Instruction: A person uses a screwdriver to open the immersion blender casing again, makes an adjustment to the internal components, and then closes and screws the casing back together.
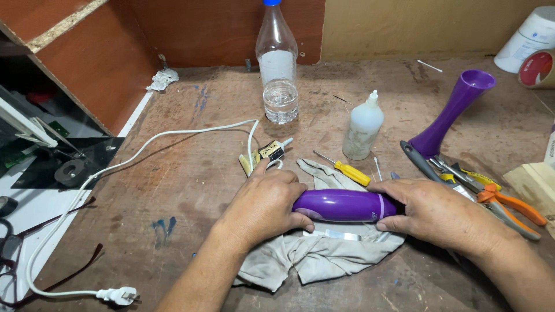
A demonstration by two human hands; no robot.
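A glossy purple appliance body (341, 205) lies sideways across a grey rag (312, 257) on the brown workbench (191, 185). My left hand (267, 205) clasps its left end and my right hand (435, 212) grips its right end, near a pale band. A white power cord (144, 141) runs from behind my left hand in a loop to a white plug (118, 295) at the front left. A small metal strip (338, 234) rests on the rag just below the body.
A clear bottle with some water (278, 63) and a small white squeeze bottle (363, 126) stand behind. A yellow-handled screwdriver (350, 171), a purple funnel-shaped piece (454, 110), orange-handled pliers (511, 205) and a wood block (535, 182) are at right. Glasses (34, 260) lie at left.
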